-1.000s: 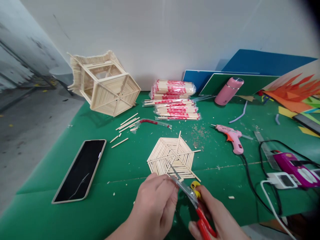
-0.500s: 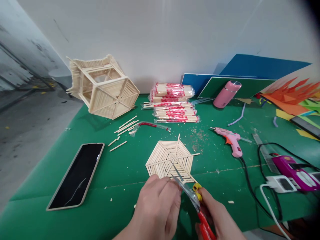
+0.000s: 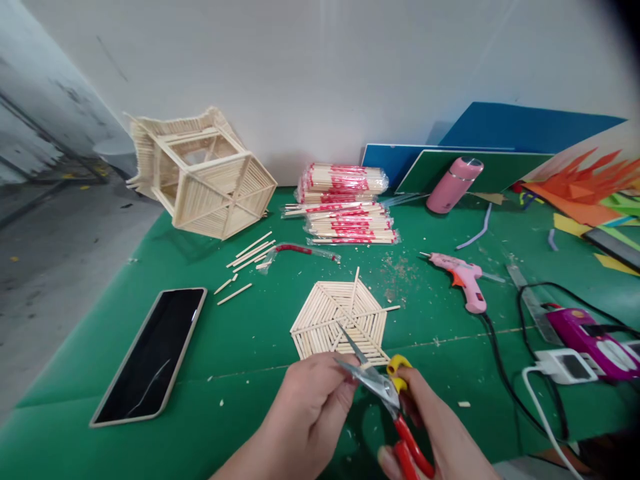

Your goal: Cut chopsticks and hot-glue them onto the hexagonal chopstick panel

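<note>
My right hand [image 3: 430,420] grips a pair of scissors [image 3: 373,381] with red handles and a yellow part by the thumb. The blades stand apart and point up and left. My left hand [image 3: 313,407] is closed, fingertips pinched at the blades; the pale end of a wooden stick [image 3: 367,366] shows between them, the rest hidden by the fingers. Just beyond lies a flat hexagonal web of wooden sticks [image 3: 320,313], some spokes sticking out past its edge. The blade tips overlap it in view; I cannot tell whether they touch it.
A stick-built lantern-like frame [image 3: 220,193] stands at the back left near loose sticks [image 3: 253,253]. Wrapped chopstick bundles [image 3: 350,223] lie at the back. A phone [image 3: 150,357] lies left. Right are a pink glue gun [image 3: 465,280], pink bottle [image 3: 455,187], cables and a purple power strip [image 3: 590,340].
The scissor blades have opened wider and the red handles have spread apart. My left hand has turned slightly, showing more of the thumb side. The view has shifted a little.
</note>
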Demonstrator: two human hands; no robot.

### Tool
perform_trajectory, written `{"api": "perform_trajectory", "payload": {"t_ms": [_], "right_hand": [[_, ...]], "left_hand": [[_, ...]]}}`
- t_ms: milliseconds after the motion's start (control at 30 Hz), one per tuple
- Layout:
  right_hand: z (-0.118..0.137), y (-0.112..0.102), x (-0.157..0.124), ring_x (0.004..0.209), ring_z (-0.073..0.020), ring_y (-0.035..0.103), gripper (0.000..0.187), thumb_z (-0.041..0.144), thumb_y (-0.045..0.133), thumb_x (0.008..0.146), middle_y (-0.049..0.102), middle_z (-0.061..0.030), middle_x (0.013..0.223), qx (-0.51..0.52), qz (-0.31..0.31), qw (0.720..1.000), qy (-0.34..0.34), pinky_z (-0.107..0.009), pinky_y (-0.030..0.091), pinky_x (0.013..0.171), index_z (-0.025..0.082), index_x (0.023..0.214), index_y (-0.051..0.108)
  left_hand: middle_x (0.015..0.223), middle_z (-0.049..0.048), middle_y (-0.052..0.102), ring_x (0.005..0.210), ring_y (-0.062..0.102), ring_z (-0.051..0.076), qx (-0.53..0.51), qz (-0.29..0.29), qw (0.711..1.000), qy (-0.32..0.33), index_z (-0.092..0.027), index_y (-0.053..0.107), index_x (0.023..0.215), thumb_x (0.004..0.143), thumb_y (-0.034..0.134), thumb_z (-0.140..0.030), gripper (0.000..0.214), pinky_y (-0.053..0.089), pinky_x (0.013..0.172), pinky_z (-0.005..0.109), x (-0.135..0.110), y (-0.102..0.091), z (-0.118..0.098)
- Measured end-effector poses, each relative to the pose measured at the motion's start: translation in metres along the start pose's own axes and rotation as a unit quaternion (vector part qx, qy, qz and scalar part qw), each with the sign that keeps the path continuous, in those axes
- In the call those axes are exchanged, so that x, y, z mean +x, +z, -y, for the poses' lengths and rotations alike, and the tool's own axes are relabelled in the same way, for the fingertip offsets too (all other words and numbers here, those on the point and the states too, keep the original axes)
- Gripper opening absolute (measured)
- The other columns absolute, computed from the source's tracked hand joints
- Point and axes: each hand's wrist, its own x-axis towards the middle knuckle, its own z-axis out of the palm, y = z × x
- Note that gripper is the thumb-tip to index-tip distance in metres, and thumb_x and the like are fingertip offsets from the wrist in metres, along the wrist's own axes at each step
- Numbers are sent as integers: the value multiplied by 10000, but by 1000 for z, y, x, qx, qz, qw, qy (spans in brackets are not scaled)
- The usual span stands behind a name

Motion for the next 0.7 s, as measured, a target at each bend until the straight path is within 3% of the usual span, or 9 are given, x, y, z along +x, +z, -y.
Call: {"api": "perform_trajectory", "payload": {"t_ms": [133, 300, 367, 500, 600, 700], "right_hand": [[-7, 2, -2, 522, -177, 607, 595, 257, 595, 652, 659, -19, 761, 9, -14, 1000, -26, -256, 496, 476, 255, 1222, 423], [-7, 8, -2, 574, -189, 636, 579, 247, 595, 659, 676, -31, 843, 17, -28, 999, -43, -255, 498, 475, 261, 1216, 434], [-5, 11, -1, 539, -171, 630, 499, 238, 559, 695, 680, -18, 779, 17, -28, 999, -41, -238, 481, 445, 260, 1183, 460], [-1, 13, 2, 486, -149, 615, 378, 216, 497, 737, 672, -5, 674, 13, -22, 999, -37, -213, 445, 402, 243, 1115, 504], [0, 9, 4, 524, -163, 628, 433, 208, 524, 702, 674, -12, 700, 8, -16, 999, -42, -221, 460, 428, 235, 1132, 486], [-1, 6, 4, 600, -191, 643, 533, 205, 569, 657, 675, -23, 779, 1, -16, 999, -49, -257, 499, 517, 241, 1176, 451]], "left_hand": [[687, 0, 621, 631, 537, 103, -143, 47, 982, -113, -186, 621, 740, 800, 450, -170, 182, 415, 581, 169, 2, -5, 0], [548, -22, 485, 505, 373, 66, -340, 99, 905, -237, -154, 642, 676, 743, 553, -312, 193, 296, 469, 166, 3, -8, 5], [515, -33, 415, 478, 314, 57, -368, 111, 886, -260, -137, 642, 646, 714, 585, -348, 229, 223, 431, 170, 4, -8, 7], [510, -27, 408, 458, 285, 54, -366, 135, 875, -287, -120, 649, 667, 698, 590, -366, 255, 173, 410, 180, 4, -10, 8], [517, -25, 441, 452, 320, 59, -327, 131, 900, -256, -139, 632, 699, 758, 516, -340, 239, 223, 411, 174, 3, -8, 5], [655, 22, 584, 577, 491, 103, -149, 63, 977, -135, -156, 618, 760, 809, 433, -212, 199, 377, 538, 202, -1, -3, 3]]}}
